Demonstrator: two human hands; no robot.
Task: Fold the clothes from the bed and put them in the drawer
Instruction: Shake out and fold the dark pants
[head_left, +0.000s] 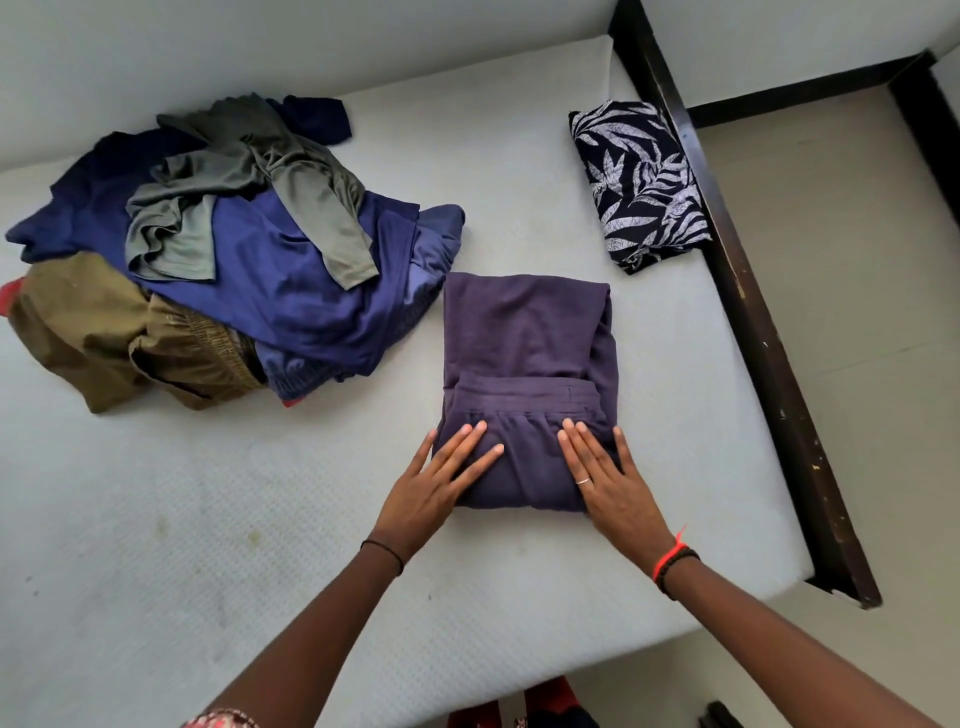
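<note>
The bed (519, 171) fills most of the view, its bare mattress bounded along the right edge by a dark wooden frame (753, 322). Toward its left edge sprawls an unfolded pile of clothes (234, 249) in navy, grey-green and khaki. The purple garment (524, 332) lies partly folded between the pile and the right edge, closer to the near edge, with its long axis running away from the person toward the far edge. A folded leaf-print garment (636, 182) sits against the frame at the far right.

Both hands rest flat on the purple garment's near end, fingers straight and spread, gripping nothing: the left hand (436, 488) on its left corner, the right hand (608, 478) on its right. The rest of the cloth lies straight ahead of both hands, equally near each, so the next fold probably runs along that axis. No drawer is in view.
</note>
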